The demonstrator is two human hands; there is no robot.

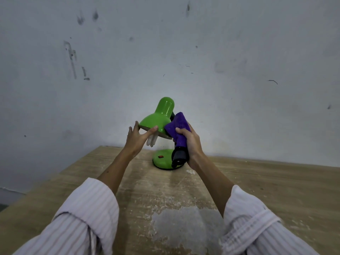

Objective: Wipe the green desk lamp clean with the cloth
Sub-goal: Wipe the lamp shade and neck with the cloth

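Observation:
The green desk lamp [159,116] stands on the wooden table [257,183] near the wall, its shade tilted down to the left and a white bulb [152,141] poking out below the rim. Its round green base [162,160] carries a small red switch. My left hand [137,138] holds the shade's lower rim, thumb across the front edge and fingers behind. My right hand [189,142] grips a bunched purple cloth [177,126] with a dark end hanging down, and presses it against the right side of the shade. The lamp's neck is hidden behind the cloth.
A stained white wall [220,70] rises right behind the lamp. The table's left edge runs diagonally from the wall toward me. A worn grey patch [185,227] marks the tabletop between my forearms.

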